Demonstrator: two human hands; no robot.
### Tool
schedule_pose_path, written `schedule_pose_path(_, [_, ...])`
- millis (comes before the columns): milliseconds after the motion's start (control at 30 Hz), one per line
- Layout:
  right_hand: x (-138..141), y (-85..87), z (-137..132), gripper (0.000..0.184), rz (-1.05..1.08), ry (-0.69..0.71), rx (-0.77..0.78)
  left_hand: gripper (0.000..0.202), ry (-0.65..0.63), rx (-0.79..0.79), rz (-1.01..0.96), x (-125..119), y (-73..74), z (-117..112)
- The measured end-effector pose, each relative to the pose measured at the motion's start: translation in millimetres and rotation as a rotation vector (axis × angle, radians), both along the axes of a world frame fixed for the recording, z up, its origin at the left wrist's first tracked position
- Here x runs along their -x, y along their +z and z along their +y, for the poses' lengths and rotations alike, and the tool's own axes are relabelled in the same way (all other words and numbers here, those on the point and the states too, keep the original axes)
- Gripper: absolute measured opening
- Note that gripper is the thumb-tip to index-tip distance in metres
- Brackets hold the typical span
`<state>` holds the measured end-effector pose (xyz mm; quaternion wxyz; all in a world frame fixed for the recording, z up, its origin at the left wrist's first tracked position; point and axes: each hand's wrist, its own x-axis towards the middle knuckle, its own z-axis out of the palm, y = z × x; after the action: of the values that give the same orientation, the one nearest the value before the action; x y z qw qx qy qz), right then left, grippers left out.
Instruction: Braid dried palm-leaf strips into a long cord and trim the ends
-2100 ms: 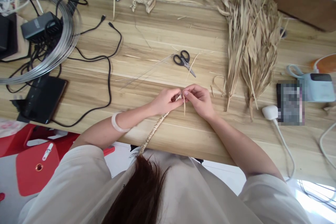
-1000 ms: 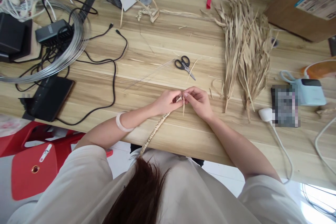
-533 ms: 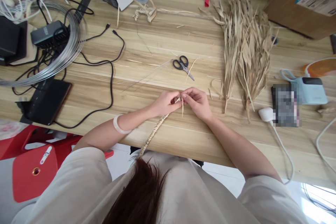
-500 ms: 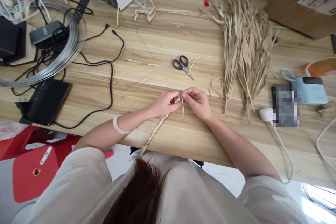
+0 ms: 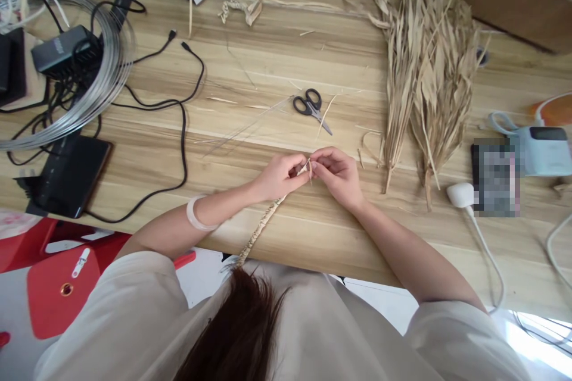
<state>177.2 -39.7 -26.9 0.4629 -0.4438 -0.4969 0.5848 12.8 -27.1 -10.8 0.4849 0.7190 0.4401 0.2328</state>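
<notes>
My left hand (image 5: 284, 176) is closed around the upper end of a slim stem wrapped in pale dried leaf (image 5: 261, 227). The stem slants down from my fingers past the table edge toward my chest. My right hand (image 5: 338, 175) meets the left at the stem's tip, with thumb and forefinger pinching a narrow strip of dried leaf (image 5: 310, 171). The fingertips partly cover the tip and the strip. Beyond my hands lie black-handled scissors (image 5: 313, 110), blades partly apart, beside a thin loose strip (image 5: 328, 113).
Bundles of dried leaves (image 5: 402, 83) lie to the right, near a cardboard box (image 5: 513, 6) and a white charger (image 5: 460, 195). At left are a coil of metal wire (image 5: 109, 71), black cables (image 5: 183, 137) and a black phone (image 5: 78, 175). A twisted leaf piece (image 5: 252, 11) rests at the back.
The camera view has shifted slightly. Both hands stay together at the stem's tip, and the strip's hanging end looks shorter below my fingers than before.
</notes>
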Motion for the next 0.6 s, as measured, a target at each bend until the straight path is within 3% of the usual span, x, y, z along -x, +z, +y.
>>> schedule_pose_path(600, [-2.3,-0.3,1.9,0.017,0.03,0.031,0.035,0.034,0.003,-0.036,0.012,-0.1,0.7,0.2])
